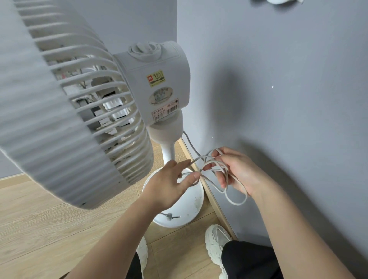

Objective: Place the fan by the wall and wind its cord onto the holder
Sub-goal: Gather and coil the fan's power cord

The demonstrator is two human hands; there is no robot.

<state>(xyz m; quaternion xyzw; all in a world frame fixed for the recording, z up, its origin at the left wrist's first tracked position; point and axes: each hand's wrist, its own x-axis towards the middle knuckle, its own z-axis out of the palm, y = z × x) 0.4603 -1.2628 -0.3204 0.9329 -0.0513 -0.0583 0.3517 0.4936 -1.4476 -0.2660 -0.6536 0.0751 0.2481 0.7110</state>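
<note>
A white pedestal fan (155, 83) stands close to the grey wall (288, 99), its round base (191, 203) on the wood floor. Its grey-white cord (227, 191) runs down from the neck and is gathered in loose loops. My right hand (237, 169) holds the bunch of loops beside the wall. My left hand (175, 183) pinches a strand of the cord in front of the pole, above the base. The plug (171, 216) lies on the base under my left forearm. I cannot make out a cord holder.
The wooden skirting (211, 191) runs along the wall just right of the base. My white shoes (216, 245) stand on the wood floor (49, 219) right below the base. A white object (276, 1) is fixed high on the wall.
</note>
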